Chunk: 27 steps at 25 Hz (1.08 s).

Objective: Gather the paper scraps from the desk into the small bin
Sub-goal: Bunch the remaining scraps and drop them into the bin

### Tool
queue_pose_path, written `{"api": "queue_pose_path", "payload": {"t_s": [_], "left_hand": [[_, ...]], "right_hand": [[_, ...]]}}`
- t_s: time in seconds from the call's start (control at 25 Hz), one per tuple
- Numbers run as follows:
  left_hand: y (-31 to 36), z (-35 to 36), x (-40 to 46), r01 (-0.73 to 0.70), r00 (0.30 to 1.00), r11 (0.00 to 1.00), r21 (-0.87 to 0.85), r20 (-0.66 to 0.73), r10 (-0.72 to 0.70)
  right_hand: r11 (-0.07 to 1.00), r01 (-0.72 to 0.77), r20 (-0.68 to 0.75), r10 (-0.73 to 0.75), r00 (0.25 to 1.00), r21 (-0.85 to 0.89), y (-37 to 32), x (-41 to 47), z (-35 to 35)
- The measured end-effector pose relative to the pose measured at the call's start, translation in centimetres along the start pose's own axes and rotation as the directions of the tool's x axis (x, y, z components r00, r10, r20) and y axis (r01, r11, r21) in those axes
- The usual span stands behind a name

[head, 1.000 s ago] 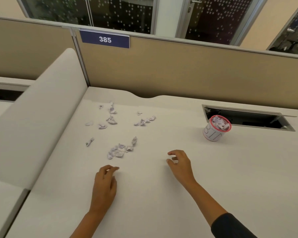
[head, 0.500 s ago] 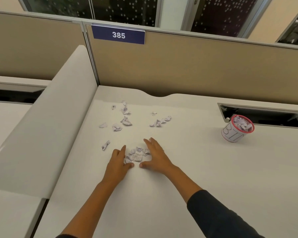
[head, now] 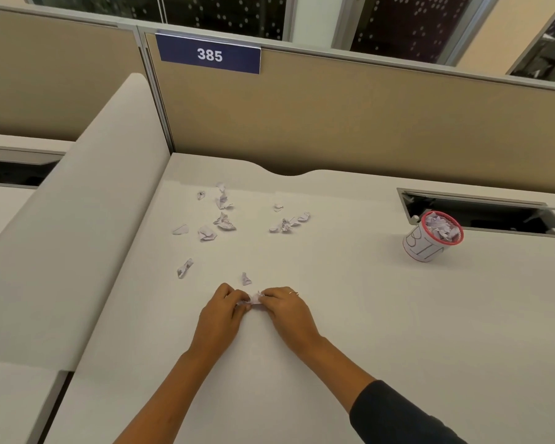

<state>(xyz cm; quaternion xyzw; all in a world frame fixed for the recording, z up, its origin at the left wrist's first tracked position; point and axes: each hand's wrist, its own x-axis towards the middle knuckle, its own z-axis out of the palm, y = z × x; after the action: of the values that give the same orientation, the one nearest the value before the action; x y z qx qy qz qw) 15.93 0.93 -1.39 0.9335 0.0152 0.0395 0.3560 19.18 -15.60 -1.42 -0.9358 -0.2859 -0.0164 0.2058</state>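
Observation:
My left hand (head: 222,310) and my right hand (head: 285,307) are pressed together on the white desk (head: 366,331), fingers closed around a small clump of paper scraps (head: 253,299) that shows between them. One loose scrap (head: 245,279) lies just beyond my fingers. Another scrap (head: 184,268) lies to the left. Several more crumpled scraps (head: 224,222) are scattered farther back, with a small group (head: 287,223) toward the middle. The small white bin (head: 431,236) with a red rim stands at the right, filled with paper.
A beige partition (head: 350,123) with a blue "385" sign (head: 209,55) closes the back. A padded white divider (head: 77,219) runs along the left. A dark cable opening (head: 494,213) sits in the desk behind the bin.
Both hands came in from apart, cupped the nearest pile, then closed together over it, pulling the clump slightly toward me. One scrap was left behind just beyond the fingers.

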Motion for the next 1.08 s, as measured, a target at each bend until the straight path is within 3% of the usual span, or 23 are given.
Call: {"api": "queue_pose_path", "payload": {"t_s": [0.28, 0.56, 0.8, 0.96, 1.08], "left_hand": [[2.8, 2.3, -2.0, -0.059, 0.998, 0.998, 0.016, -0.019, 0.059], [6.5, 5.9, -2.5, -0.045, 0.995, 0.998, -0.042, -0.093, 0.040], [6.5, 7.2, -2.5, -0.006, 0.987, 0.999, -0.048, -0.163, -0.002], [6.5, 7.4, -2.5, -0.011, 0.985, 1.000, -0.009, -0.175, 0.009], [6.4, 7.5, -2.4, 0.002, 0.983, 1.000, 0.013, -0.184, 0.001]], "right_hand": [[0.944, -0.180, -0.175, 0.234, 0.956, 0.277, 2.8, -2.5, -4.9], [0.806, -0.310, -0.331, 0.512, 0.793, 0.505, 11.7, -3.6, -14.5], [0.805, -0.495, -0.420, 0.593, 0.687, 0.326, 21.7, -2.2, -22.6], [0.824, -0.547, -0.399, 0.555, 0.730, 0.146, 26.6, -0.7, -24.4], [0.808, -0.567, -0.185, 0.540, 0.821, -0.158, 28.7, 0.6, -24.2]]}}
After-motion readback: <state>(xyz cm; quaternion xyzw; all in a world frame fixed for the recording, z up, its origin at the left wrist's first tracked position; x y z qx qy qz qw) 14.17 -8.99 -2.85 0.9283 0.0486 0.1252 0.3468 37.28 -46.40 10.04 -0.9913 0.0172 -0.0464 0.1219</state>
